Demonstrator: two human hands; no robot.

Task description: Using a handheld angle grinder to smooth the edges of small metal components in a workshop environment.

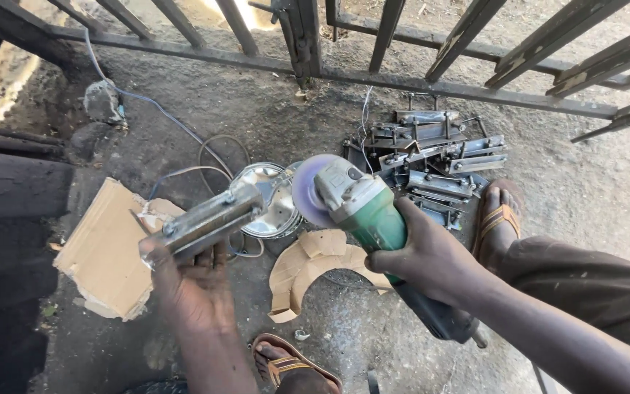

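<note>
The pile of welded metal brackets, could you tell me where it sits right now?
In the head view, the pile of metal brackets lies on the ground at upper right, behind the angle grinder and below the iron gate.

An open-air metalworking yard: bare dirt ground [271,109], a welded iron gate [432,80] at the far side, stacked steel fabrications [432,164] to the right, and a green angle grinder [362,208] in use.

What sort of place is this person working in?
Probably an open-air metal workshop. The right hand holds an angle grinder, the left hand a steel piece, and welded metal parts lie on the dirt ground by an iron gate.
</note>
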